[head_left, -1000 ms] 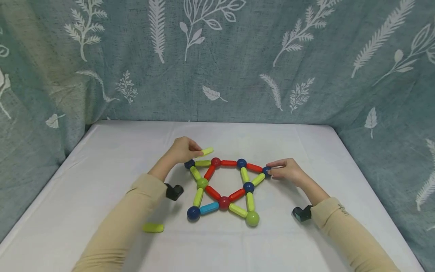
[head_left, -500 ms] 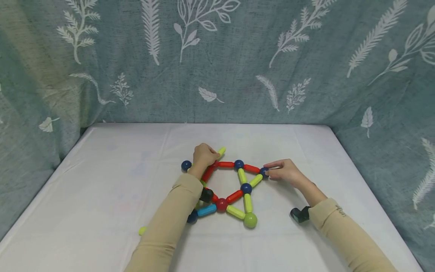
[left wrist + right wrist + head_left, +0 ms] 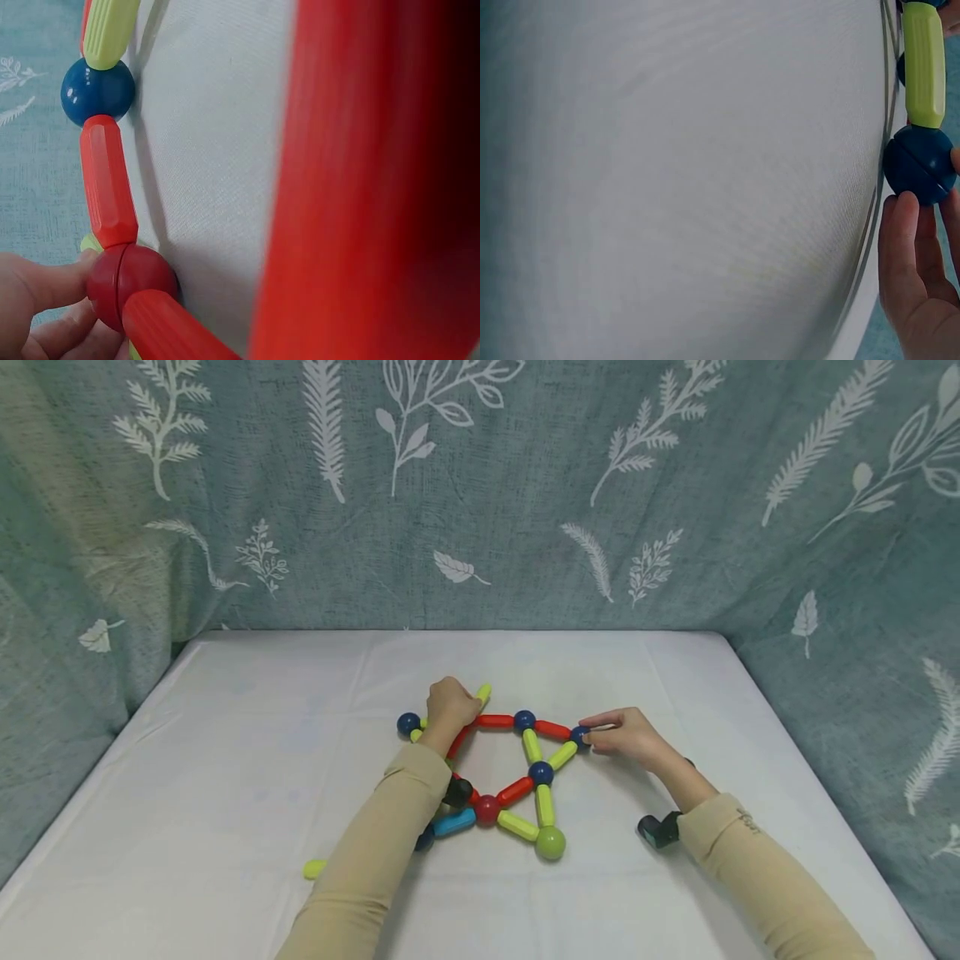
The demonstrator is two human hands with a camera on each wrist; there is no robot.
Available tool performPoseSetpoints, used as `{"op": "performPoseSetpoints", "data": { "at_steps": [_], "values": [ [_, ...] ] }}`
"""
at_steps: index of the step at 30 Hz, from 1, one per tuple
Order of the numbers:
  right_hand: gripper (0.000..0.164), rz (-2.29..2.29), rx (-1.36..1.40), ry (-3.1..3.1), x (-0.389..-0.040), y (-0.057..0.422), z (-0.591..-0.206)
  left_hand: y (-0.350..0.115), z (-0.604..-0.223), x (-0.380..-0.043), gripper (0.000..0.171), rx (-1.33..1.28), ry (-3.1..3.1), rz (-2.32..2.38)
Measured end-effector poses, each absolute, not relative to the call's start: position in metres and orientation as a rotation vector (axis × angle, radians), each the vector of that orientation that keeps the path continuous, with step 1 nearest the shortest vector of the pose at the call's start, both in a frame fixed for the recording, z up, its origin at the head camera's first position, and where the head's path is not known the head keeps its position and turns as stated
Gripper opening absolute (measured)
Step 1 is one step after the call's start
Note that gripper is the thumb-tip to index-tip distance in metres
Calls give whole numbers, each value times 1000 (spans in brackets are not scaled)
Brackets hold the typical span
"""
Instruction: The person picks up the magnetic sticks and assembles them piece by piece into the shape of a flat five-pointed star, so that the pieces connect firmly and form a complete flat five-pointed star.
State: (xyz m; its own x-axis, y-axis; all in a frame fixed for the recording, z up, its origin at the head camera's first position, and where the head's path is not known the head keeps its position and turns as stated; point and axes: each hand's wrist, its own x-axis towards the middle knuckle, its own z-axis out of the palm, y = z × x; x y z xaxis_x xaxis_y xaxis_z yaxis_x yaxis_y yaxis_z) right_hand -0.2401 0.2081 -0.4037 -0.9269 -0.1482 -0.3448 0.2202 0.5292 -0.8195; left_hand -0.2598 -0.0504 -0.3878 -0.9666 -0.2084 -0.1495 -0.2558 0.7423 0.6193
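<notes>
In the head view, magnetic rods and balls lie joined in a star-like ring on the white cloth. My left hand [image 3: 450, 703] pinches a yellow-green magnetic rod [image 3: 484, 693] at the ring's far side, its tip pointing away. The left wrist view shows the fingers beside a red ball [image 3: 133, 285], with the rod mostly hidden behind it. My right hand [image 3: 628, 737] holds a dark blue ball [image 3: 920, 163] between thumb and fingertips at the right corner. A yellow-green rod [image 3: 925, 67] and a red rod [image 3: 553, 731] join that ball. My left hand and forearm hide the ring's left part.
A loose yellow-green rod [image 3: 313, 868] lies left of the ring, partly behind the left sleeve [image 3: 375, 852]. A green ball [image 3: 551, 842] marks the near corner. White cloth [image 3: 262, 760] covers the table, and a patterned blue-green curtain [image 3: 517, 510] stands behind.
My left hand has moved right with the rod, from beyond the left blue ball to the far red ball, and the rod has turned to point away. The right hand stays at its ball.
</notes>
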Motion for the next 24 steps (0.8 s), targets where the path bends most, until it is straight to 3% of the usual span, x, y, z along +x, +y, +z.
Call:
{"op": "performPoseSetpoints", "data": {
  "at_steps": [5,9,16,24],
  "values": [
    [40,-1366,68,2391,-241,207,-403,-53,-386,-259,21,-371,2877,1026],
    [39,-1360,80,2393,-240,205,-402,-63,-383,-259,24,-215,2899,999],
    [40,-1369,77,2390,-239,204,-403,-110,-372,-256,21,184,2876,882],
    [40,-1375,63,2384,-238,205,-406,-158,-374,-250,21,236,2780,807]
  ]
}}
